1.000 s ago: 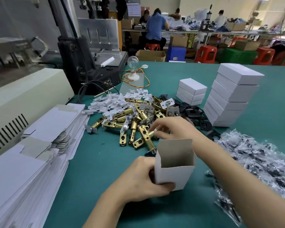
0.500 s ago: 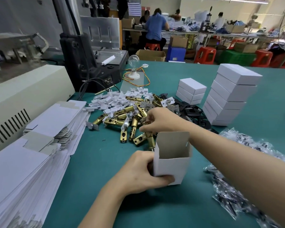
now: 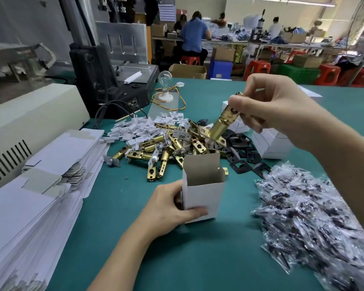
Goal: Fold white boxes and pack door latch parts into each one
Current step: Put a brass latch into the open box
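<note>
the right hand pinches a gold latch above the open white box, which the left hand grips. the latch's flat plate could catch the rim and tip the box.

stacked boxes behind forearm, bagged parts blurred

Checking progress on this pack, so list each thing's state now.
White box: upright, top open, held by left hand.
Brass latch: lifted above the box, tilted, in right hand.
Loose latches: piled on the table.
Flat blanks: stacked, unfolded.
</note>
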{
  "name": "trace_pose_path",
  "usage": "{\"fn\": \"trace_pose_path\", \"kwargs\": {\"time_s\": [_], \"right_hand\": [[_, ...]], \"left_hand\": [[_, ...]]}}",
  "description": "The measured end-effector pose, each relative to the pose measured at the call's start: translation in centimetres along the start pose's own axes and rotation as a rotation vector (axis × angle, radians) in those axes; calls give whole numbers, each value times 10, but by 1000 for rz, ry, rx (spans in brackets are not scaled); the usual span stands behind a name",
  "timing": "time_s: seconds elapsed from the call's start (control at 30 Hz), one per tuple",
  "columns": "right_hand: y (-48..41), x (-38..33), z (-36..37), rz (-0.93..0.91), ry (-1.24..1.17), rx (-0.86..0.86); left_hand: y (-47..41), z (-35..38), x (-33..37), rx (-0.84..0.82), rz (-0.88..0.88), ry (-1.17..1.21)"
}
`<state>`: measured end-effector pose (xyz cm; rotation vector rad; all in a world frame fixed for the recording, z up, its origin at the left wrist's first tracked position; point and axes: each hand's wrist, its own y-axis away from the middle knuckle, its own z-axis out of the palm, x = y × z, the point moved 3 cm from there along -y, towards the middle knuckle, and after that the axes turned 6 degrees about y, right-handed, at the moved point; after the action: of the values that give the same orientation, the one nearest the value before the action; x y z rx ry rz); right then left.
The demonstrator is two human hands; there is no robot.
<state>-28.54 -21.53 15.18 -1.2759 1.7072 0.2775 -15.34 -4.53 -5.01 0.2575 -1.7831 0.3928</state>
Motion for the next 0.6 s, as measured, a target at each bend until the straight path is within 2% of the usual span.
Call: {"fn": "trace_pose_path", "kwargs": {"time_s": [0.13,0.5,0.6], "right_hand": [[18,11,20,16,39,-143],[24,23,46,31,165,-179],[25,19,51,-10,344,-232]], "left_hand": [[0,-1,-1,20,-21,-13],[-1,-6,-2,52,7,-93],[-1,-7,-2,48,39,-119]]}}
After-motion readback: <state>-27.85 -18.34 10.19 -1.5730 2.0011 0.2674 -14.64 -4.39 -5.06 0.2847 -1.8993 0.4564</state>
